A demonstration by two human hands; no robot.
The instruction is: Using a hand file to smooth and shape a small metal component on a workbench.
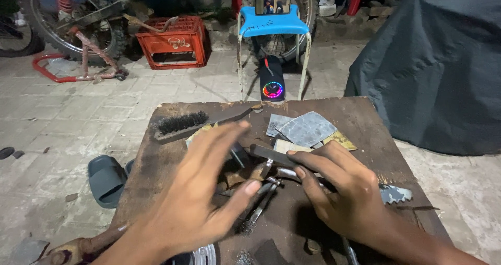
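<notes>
Worn wooden board [360, 120] carries one wire brush [180, 124], two hands [201, 202] above.

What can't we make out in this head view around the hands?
- Left hand: motion-blurred; hides the metal parts beneath, so its grip is unclear.
- Right hand: fingers rest on a dark flat bar; the bar's far end is hidden beneath the hand.
- Toothed metal piece: mostly covered by the right hand.
- Round metal part: cut off by the bottom edge.

A wooden board [365, 124] fills the lower centre. A wire brush [180, 125] lies at its upper left, sandpaper sheets [308, 129] upper right. A stool [274, 25] stands behind, top centre; a crate [175, 41] upper left.
</notes>
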